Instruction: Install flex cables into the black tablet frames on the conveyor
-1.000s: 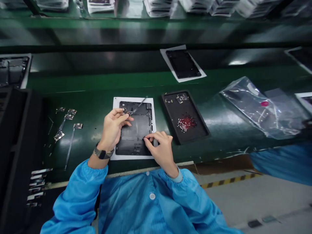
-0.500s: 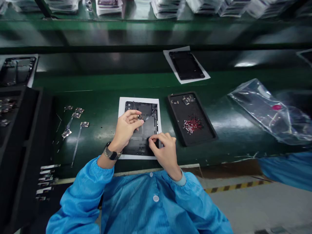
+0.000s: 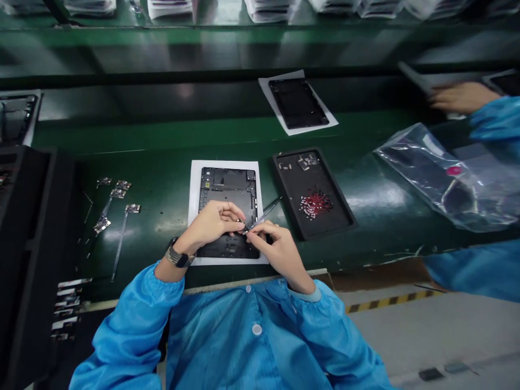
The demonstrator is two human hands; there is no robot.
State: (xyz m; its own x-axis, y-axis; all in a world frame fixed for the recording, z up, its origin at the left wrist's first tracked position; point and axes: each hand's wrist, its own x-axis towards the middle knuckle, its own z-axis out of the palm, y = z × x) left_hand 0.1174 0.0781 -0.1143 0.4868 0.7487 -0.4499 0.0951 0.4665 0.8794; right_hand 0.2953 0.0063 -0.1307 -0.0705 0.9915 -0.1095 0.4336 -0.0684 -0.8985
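Over the lower edge of the black tablet housing (image 3: 228, 200), which is lying on a white paper sheet (image 3: 195, 179) on the green bench (image 3: 162, 135), the left hand (image 3: 211, 222) and the right hand (image 3: 278, 249) are meeting fingertip to fingertip. Both are pinching a small circuit board (image 3: 245, 229) between thumb and forefinger, the other fingers curling loosely. Its thin silvery flex ribbon (image 3: 265, 214) is trailing free from the pinch, its long axis pointing up and right toward the black parts tray (image 3: 325, 184). The piece is looking very light, fragile and easily creased, so it is probably best gripped by the stiff board edges, not the ribbon. Spare boards with ribbons (image 3: 116, 208) are lying to the left, and a co-worker's hand (image 3: 459, 97) is working at far right
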